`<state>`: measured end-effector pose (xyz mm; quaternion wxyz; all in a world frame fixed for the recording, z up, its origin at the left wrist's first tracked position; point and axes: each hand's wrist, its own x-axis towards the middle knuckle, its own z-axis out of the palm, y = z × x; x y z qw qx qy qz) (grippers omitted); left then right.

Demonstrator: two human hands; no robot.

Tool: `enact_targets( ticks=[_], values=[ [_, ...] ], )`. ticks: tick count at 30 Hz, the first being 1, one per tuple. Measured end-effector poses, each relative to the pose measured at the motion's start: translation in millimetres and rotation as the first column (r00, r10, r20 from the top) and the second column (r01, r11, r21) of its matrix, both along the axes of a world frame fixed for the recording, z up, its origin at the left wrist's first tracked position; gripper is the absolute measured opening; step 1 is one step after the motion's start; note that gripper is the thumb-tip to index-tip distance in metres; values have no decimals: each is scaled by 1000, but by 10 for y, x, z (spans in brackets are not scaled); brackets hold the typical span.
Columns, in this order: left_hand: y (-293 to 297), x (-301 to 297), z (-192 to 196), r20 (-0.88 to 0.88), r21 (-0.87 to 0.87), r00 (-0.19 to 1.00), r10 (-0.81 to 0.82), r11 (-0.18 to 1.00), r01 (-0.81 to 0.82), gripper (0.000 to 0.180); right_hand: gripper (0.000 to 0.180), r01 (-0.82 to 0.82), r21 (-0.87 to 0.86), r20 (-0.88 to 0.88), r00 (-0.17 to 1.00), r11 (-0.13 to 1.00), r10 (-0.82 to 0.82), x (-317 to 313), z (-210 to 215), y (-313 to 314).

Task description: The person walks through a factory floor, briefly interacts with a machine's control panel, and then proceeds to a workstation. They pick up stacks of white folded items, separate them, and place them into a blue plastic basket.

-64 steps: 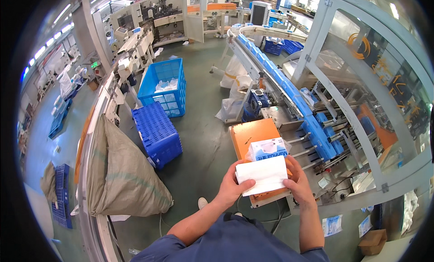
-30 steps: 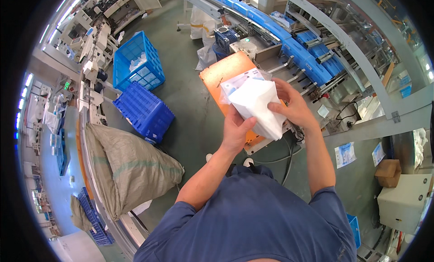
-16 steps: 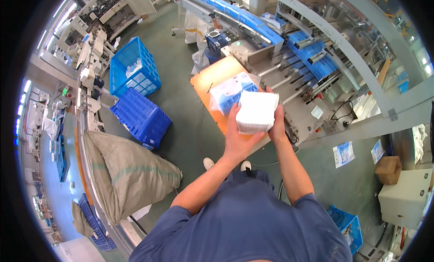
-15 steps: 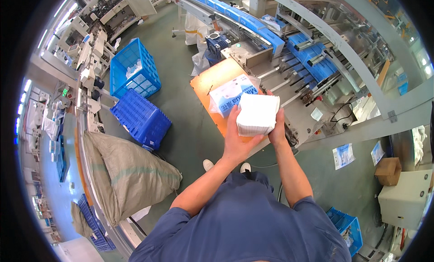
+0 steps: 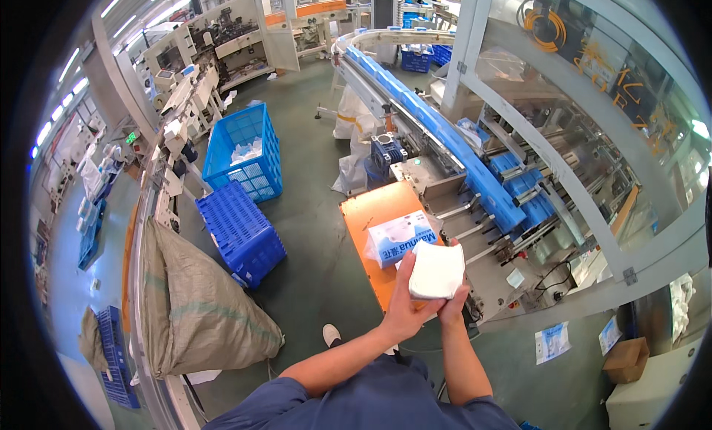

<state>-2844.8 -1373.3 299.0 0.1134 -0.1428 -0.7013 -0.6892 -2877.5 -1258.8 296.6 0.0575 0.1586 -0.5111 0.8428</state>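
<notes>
A thick stack of white tissues (image 5: 436,271) is held between my two hands, its flat top tilted up toward me. My left hand (image 5: 404,311) grips its left side and lower edge. My right hand (image 5: 454,304) closes on the right side and underside, partly hidden behind the stack. Just beyond lies a blue-and-white plastic tissue bag (image 5: 400,239) on an orange board (image 5: 356,215); the stack covers its near right corner.
Blue packs (image 5: 415,96) line the conveyor beside a framed machine (image 5: 571,159) on the right. Left stand a light-blue crate (image 5: 271,144), a dark-blue crate (image 5: 241,230) and a big woven sack (image 5: 208,304). Loose printed bags (image 5: 552,342) and a cardboard box (image 5: 627,359) are at lower right.
My view has tilted up, so the scene sits lower and more machinery shows at the top. The stack stays in both hands, now tipped with more of its top face showing. The row of blue packs reaches further toward me.
</notes>
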Motion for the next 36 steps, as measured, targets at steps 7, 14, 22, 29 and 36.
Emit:
enact_targets(
  ticks=[7,14,22,29,36],
  values=[
    [-109,8,-156,-49,-242,989,137,959,-145,112,103,131,56,145,980,990,-138,-82,-801,349],
    [-87,-20,-265,-66,-155,994,88,983,-97,109,113,132,122,45,989,984,-138,-96,-627,300],
    [107,35,-127,36,13,998,51,999,-51,100,120,94,166,135,984,982,-117,-28,-532,236],
    [-79,41,-296,31,-63,993,110,992,-107,100,112,136,207,245,952,969,-185,-86,-665,364],
    [-41,-11,-323,-1,-129,988,153,980,-152,102,117,63,254,103,991,965,-91,-130,-804,451]
  ],
)
